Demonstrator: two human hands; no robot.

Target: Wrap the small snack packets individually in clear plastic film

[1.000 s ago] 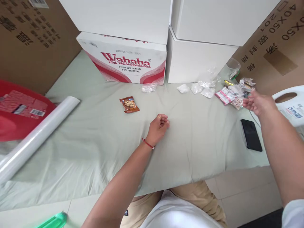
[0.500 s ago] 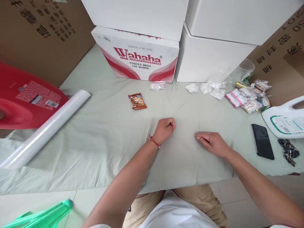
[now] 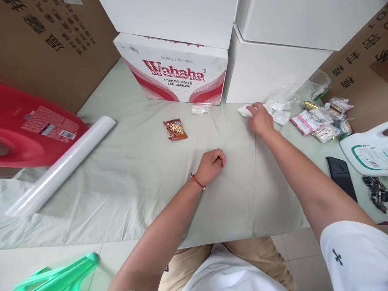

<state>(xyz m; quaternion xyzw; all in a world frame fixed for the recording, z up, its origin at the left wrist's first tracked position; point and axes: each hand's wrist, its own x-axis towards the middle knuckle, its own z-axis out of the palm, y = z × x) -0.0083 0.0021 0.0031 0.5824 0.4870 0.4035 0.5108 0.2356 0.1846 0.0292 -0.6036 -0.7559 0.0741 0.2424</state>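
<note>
right hand [image 3: 261, 120] moved to one clear packet [image 3: 243, 111] (one brown packet [image 3: 176, 129] apart).

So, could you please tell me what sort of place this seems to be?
Perhaps a storeroom or makeshift workspace, judging by the cloth-covered table, the water carton and the brown box on the left.

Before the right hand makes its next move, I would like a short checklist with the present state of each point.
1. Right hand at the small clear bags: ok, fingers at the leftmost bag.
2. Firm hold on that bag: cannot tell, the hand hides part of it.
3. Left hand away from the bags: ok, curled nearer the body.
4. Cookie packet clear of both hands: ok.
5. Phone fully visible: not ok, the right arm covers part.
</note>
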